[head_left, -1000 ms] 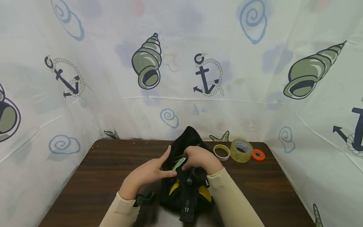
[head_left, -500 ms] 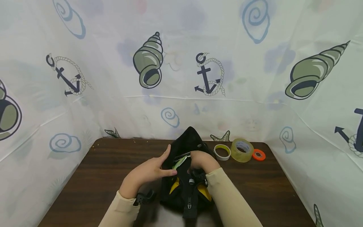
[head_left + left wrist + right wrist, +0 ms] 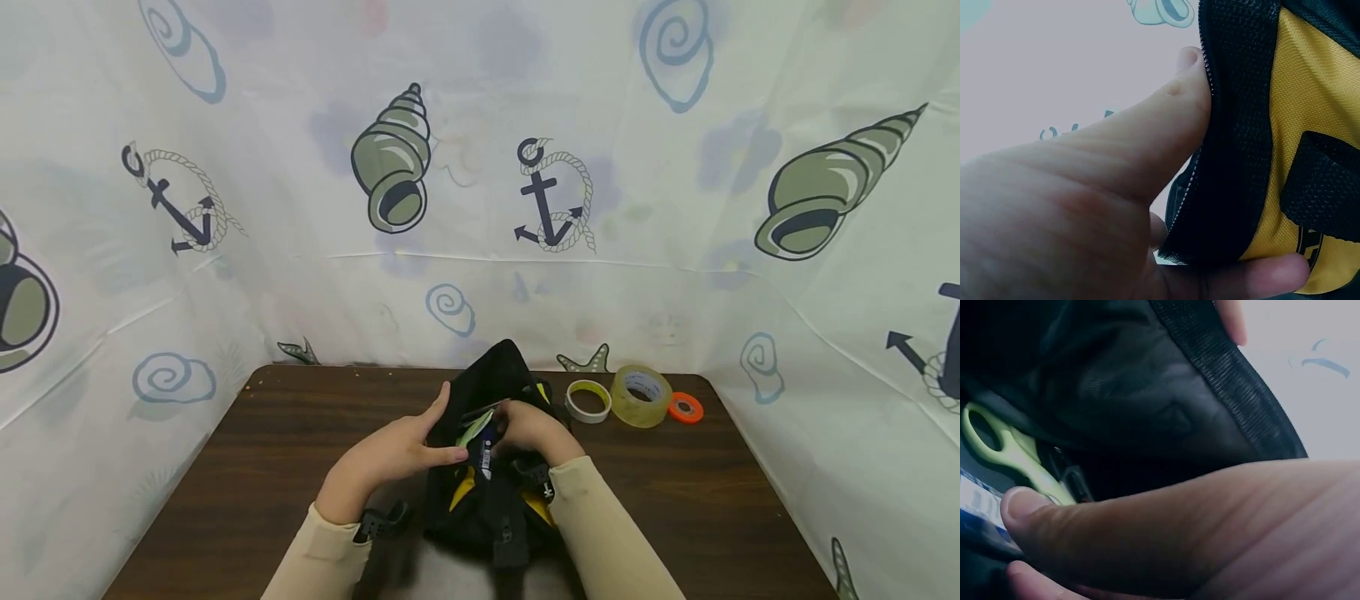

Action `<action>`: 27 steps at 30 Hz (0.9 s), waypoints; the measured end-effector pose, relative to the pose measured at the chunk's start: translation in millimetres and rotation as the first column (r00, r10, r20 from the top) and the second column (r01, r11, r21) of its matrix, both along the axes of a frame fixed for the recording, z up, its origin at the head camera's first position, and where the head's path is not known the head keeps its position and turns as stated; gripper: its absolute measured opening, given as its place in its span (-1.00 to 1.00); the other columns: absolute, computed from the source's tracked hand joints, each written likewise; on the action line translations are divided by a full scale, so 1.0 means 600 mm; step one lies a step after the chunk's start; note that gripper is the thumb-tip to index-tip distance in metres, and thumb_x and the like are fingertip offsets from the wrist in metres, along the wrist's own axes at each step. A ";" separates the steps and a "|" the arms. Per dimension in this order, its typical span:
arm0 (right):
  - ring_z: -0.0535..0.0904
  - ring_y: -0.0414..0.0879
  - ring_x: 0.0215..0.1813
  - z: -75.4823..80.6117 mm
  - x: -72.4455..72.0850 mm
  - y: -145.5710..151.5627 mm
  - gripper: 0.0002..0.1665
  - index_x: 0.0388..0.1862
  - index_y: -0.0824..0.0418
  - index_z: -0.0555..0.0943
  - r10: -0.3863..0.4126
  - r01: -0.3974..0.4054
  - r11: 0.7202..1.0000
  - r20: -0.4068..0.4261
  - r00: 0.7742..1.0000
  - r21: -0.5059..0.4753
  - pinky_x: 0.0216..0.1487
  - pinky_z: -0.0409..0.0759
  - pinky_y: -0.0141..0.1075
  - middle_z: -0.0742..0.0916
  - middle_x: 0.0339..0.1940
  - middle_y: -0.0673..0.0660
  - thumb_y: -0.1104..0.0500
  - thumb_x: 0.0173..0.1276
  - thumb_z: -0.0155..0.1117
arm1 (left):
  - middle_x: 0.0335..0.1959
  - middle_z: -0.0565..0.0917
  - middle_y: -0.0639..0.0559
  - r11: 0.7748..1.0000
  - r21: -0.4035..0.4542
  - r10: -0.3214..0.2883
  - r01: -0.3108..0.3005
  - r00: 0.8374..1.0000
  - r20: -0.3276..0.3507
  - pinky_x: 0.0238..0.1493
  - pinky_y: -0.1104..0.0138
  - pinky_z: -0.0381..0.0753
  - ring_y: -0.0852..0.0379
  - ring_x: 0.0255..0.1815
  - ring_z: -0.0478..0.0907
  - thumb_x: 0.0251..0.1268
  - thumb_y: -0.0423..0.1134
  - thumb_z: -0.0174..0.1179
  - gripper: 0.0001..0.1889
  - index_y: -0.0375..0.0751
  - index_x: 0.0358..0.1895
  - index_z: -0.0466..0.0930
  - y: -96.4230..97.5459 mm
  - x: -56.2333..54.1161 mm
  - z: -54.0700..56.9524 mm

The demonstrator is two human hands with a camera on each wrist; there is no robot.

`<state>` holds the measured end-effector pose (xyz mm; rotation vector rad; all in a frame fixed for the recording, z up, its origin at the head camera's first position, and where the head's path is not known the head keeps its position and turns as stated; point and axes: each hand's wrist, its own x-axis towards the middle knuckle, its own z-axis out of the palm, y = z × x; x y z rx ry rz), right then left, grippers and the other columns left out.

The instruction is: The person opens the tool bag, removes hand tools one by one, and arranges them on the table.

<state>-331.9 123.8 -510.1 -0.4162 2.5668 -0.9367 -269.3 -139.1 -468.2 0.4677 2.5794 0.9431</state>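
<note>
A black tool bag point(image 3: 495, 371) with yellow panels stands unzipped at the middle of the table. My left hand point(image 3: 393, 458) holds its left side; in the left wrist view, the fingers lie along the zip edge and the yellow fabric point(image 3: 1316, 81). At the bag's mouth, my right hand point(image 3: 536, 429) pinches a dark blue packet point(image 3: 485, 457) with a white barcode label. The right wrist view has the thumb on this packet point(image 3: 982, 515); its lower part is out of sight. Beside it in the bag lie scissors with light green handles point(image 3: 1013, 453), their blades hidden.
A narrow white-and-yellow tape roll point(image 3: 587, 402), a wide clear packing tape roll point(image 3: 637, 412) and a small orange roll point(image 3: 685, 408) stand at the back right of the brown table point(image 3: 300, 433). A patterned cloth point(image 3: 480, 292) hangs behind.
My right hand has reached into the bag and come back up slightly, bringing the blue packet into view beside the scissors. The bag's front strap has shifted. My left hand has stayed in place.
</note>
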 end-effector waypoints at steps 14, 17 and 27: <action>0.62 0.01 -0.13 -0.073 -0.027 0.028 -0.40 0.24 0.24 0.65 -0.005 0.069 0.952 0.211 0.978 -0.298 -0.10 0.65 -0.20 0.67 -0.09 0.19 0.18 0.28 0.71 | 0.68 0.41 -0.21 1.000 -0.025 -0.002 0.003 1.000 0.024 0.52 -0.28 0.48 -0.25 0.63 0.46 0.38 0.52 0.26 0.21 0.29 0.83 -0.34 0.002 0.001 0.006; 0.58 0.00 -0.17 -0.077 -0.029 0.028 -0.38 0.25 0.26 0.65 -0.002 0.071 0.949 0.217 0.976 -0.308 -0.14 0.60 -0.24 0.65 -0.13 0.17 0.18 0.27 0.72 | 0.68 0.40 -0.20 1.000 -0.023 -0.005 0.005 1.000 0.022 0.52 -0.28 0.48 -0.24 0.63 0.45 0.39 0.51 0.25 0.20 0.29 0.83 -0.35 0.003 0.000 0.003; 0.63 -0.02 -0.13 -0.073 -0.027 0.026 -0.37 0.21 0.31 0.64 -0.009 0.081 0.950 0.231 0.973 -0.301 -0.09 0.64 -0.25 0.69 -0.10 0.18 0.21 0.22 0.73 | 0.69 0.37 -0.21 1.000 -0.022 -0.008 0.009 1.000 0.025 0.55 -0.30 0.45 -0.27 0.65 0.42 0.39 0.51 0.25 0.20 0.28 0.83 -0.36 0.004 -0.003 0.000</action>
